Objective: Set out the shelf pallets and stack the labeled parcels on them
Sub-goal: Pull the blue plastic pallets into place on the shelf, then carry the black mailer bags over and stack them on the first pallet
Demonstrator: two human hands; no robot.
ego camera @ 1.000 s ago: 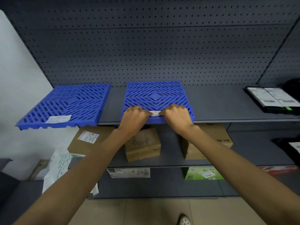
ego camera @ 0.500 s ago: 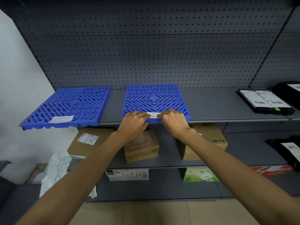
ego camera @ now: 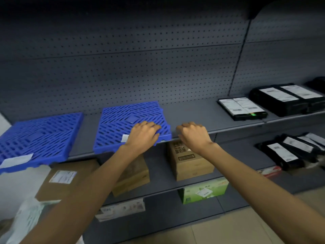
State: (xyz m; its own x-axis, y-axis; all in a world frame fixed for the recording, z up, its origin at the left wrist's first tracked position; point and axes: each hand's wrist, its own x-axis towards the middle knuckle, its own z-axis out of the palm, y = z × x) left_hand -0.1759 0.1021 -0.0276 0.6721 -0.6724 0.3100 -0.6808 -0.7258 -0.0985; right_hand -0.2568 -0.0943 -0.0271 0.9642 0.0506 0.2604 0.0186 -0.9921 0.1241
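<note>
1. Layout: the left pallet (ego camera: 40, 134) sits at the left edge of the frame, its front overhanging the shelf (ego camera: 193, 111). The centre pallet (ego camera: 123, 120) lies just beside it, with a strip of bare shelf between them.
2. The left hand (ego camera: 143, 136) rests on the centre pallet's front right corner, fingers laid fairly flat over the grid, gripping nothing.
3. The right hand (ego camera: 193, 136) is just right of that corner, at the shelf's front edge. Its fingers are curled under and we see nothing in them.
4. The black parcels (ego camera: 281, 97) with white labels wait at the right of the frame, none yet on a pallet.
5. Judgement: the step in hand is seating the centre pallet. Its front also appears to jut past the shelf lip, slightly skewed.
6. To do it well, we would press lightly and slide the pallet back until it is square with the shelf front, keeping its label (ego camera: 125, 137) forward.
7. Risk: an overhanging pallet may tip once loaded.
</note>
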